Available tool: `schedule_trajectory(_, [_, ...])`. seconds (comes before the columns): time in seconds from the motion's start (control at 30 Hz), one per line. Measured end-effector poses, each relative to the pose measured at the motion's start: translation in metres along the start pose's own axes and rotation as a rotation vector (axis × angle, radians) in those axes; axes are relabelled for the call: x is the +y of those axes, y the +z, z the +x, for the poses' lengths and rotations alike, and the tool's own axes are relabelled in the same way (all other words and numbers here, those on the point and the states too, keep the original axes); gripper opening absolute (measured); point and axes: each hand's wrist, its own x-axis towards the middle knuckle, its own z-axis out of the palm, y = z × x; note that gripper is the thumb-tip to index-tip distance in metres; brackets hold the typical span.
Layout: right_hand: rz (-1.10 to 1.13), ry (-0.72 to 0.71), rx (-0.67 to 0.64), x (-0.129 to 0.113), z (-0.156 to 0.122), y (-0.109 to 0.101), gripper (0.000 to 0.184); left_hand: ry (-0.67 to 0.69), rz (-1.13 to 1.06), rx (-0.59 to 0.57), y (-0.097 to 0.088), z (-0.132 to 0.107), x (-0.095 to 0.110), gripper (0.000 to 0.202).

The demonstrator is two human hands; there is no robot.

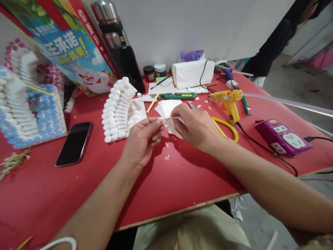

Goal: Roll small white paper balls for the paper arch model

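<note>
A thin white sheet of tissue paper [171, 125] is stretched between my two hands above the red table. My left hand [143, 137] pinches its gathered left end between thumb and forefinger. Farther right, my right hand [196, 125] grips the other side with its fingers closed, some of them hidden behind the paper. Just beyond my hands lies a fanned stack of white paper squares [166, 107]. Left of them stands a curved white stepped model [117, 111] edged with rounded white puffs. Yellow-handled scissors [231, 130] lie partly under my right hand.
On the right are a yellow glue gun [229, 100] with a long clear stick and a purple power strip [283, 137]. A green utility knife [179, 96] lies behind the paper stack. At left are a phone [74, 144] and a blue-and-white model [28, 107]. Paper scraps dot the red table [166, 187].
</note>
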Motion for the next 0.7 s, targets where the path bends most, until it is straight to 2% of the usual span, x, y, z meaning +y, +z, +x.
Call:
schedule_trajectory(0.1, [0.332,0.060,0.024,0.000,0.003,-0.004,0.019,0.000,0.005,-0.003,-0.003,0.002,0.002,0.021])
schedule_trajectory(0.2, [0.818,0.355,0.010,0.007,0.008,-0.008,0.036,0.049,0.048,-0.031,-0.006,0.005,0.000,0.019])
schedule_trajectory(0.27, [1.027,0.536,-0.075,0.012,0.011,-0.007,0.037,0.095,0.103,-0.059,-0.007,0.005,-0.002,0.017])
schedule_trajectory(0.33, [1.089,0.634,-0.160,0.015,0.012,-0.005,0.034,0.140,0.149,-0.078,-0.007,0.004,-0.005,0.014])
schedule_trajectory(0.4, [1.090,0.649,-0.235,0.015,0.012,-0.004,0.033,0.177,0.177,-0.078,-0.006,0.002,-0.007,0.013])
schedule_trajectory(0.5, [1.096,0.593,-0.288,0.014,0.009,-0.003,0.029,0.213,0.215,-0.063,-0.006,0.001,-0.008,0.013])
schedule_trajectory(0.7, [0.999,0.483,-0.271,0.017,0.007,0.000,0.020,0.248,0.292,-0.043,-0.005,-0.001,-0.009,0.014])
